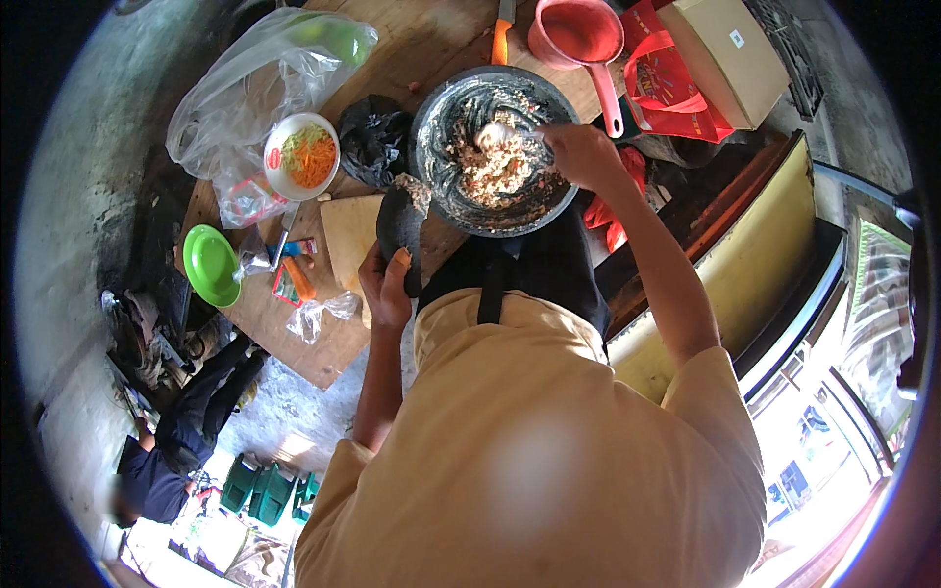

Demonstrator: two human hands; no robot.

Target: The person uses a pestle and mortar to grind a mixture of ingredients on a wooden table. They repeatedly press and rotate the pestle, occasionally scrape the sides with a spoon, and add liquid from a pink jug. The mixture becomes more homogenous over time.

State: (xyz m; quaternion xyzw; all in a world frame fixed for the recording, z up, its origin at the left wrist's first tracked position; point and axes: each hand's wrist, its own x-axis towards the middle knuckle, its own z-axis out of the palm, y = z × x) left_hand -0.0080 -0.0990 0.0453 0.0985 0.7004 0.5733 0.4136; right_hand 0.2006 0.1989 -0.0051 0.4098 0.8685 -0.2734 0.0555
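A wide dark stone mortar stands at the table's edge in front of me, its inside smeared with a light brown, crumbly paste. Over its right side, my right hand is closed around the handle of a spoon, whose bowl sits in the paste. My left hand grips a dark stone pestle just left of the mortar. More paste clings to the pestle's far end.
On the wooden table lie a bowl of shredded vegetables, a green plate, a cutting board, plastic bags and orange-handled knives. A red dipper and a cardboard box stand far right. Another person is at lower left.
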